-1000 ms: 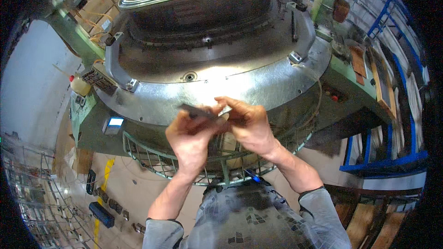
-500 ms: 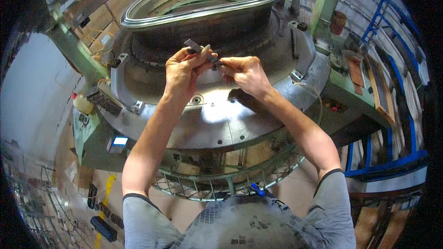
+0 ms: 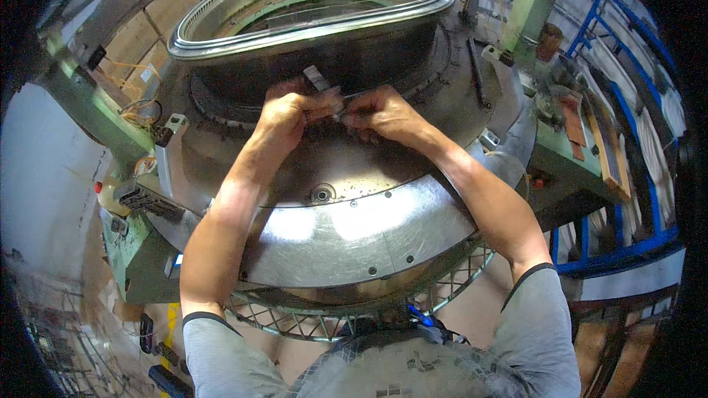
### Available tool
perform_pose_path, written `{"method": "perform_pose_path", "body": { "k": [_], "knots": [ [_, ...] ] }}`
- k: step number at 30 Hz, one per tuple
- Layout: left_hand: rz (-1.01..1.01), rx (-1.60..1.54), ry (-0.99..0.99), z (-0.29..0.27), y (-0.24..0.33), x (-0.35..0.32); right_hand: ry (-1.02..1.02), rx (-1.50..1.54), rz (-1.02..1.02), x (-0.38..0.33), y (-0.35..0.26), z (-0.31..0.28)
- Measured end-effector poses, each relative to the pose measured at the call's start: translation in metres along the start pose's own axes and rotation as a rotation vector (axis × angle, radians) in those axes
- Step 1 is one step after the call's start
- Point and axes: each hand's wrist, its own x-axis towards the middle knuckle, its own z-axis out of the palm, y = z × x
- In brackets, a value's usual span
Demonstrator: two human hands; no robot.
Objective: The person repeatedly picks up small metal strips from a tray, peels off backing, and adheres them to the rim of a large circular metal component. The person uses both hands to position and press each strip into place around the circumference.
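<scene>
Both hands are raised together over the near side of a round metal machine [image 3: 354, 232]. Pinched in the fingers of my left hand [image 3: 284, 119] is a small, narrow grey metal piece [image 3: 316, 78], its flat upper end sticking out past the fingertips. My right hand [image 3: 389, 114] meets the left one, thumb and fingers closed at the lower end of that piece. Motion blurs the fingertips, and the piece's middle is hidden behind them. Its exact kind does not show.
A wide polished ring [image 3: 310, 38] rises behind my hands. Green posts [image 3: 527, 11] flank the machine. On the right stands a blue rack [image 3: 619, 262] with pale material. A dark rod [image 3: 477, 74] lies on the machine's right side. Wires hang at the left post.
My view has shifted, and the machine's near plates appear lower and larger. The metal piece has turned to a steeper slant. Both hands stay close together around it.
</scene>
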Motion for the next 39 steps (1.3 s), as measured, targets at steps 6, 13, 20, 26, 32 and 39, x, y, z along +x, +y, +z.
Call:
{"method": "perform_pose_path", "body": {
  "k": [6, 13, 20, 26, 32, 39],
  "knots": [
    [0.059, 0.043, -0.061, 0.003, -0.004, -0.003, -0.045, 0.054, -0.077, -0.004, -0.002, 0.001],
    [0.049, 0.0, -0.113, 0.0, -0.012, -0.002, 0.001, 0.095, -0.089, -0.009, 0.005, 0.004],
    [0.021, -0.132, 0.026, 0.004, -0.017, -0.007, 0.261, 0.121, -0.168, -0.012, 0.012, 0.004],
    [0.722, 0.551, 0.038, 0.02, 0.002, -0.021, 0.379, -0.045, -0.163, -0.015, 0.011, 0.006],
    [1.119, 1.539, 0.118, 0.019, -0.003, -0.024, 0.4, -0.15, -0.212, -0.012, 0.018, 0.004],
    [1.06, 1.614, 0.141, 0.014, -0.014, -0.015, 0.431, -0.196, -0.266, -0.01, 0.02, 0.005]
  ]
}}
